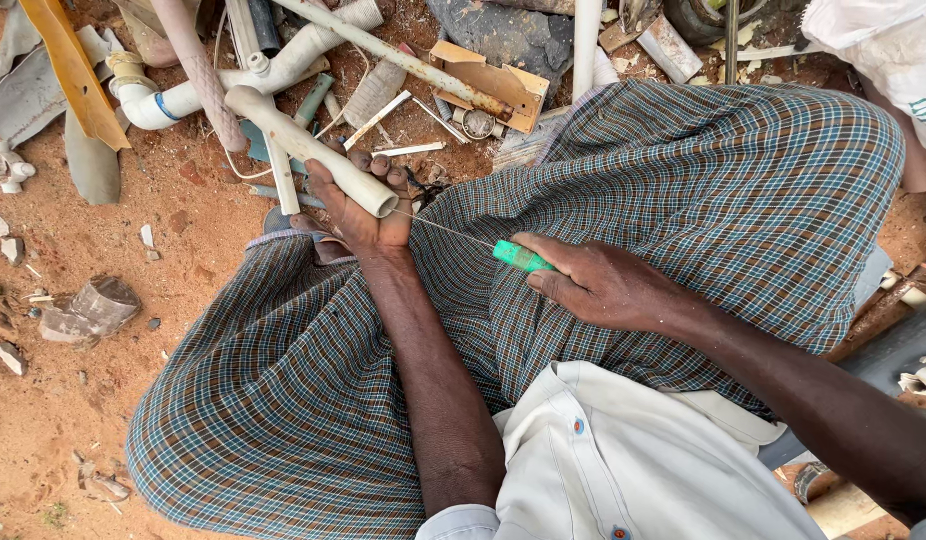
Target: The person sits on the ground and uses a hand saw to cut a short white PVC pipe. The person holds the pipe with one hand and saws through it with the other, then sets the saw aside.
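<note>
Nearest me, low in the frame, is my pale shirt (623, 460), then the checked cloth (683, 200) over my knees. At centre right my right hand (608, 285) is clenched around a green-handled tool (521, 257); its thin metal shaft runs up-left to the open mouth of a cream pipe (313, 152). My left hand (358, 205) grips that pipe from beneath, fingers curled over it, at upper centre. I judge the slim shaft could slip off the rim and jab my left palm, since the two sit so close. Beyond, along the top edge, lies a pile of pipe offcuts and elbows (163, 100) on the red dirt (43, 400). No container shows contents; I cannot see inside the pipe.
</note>
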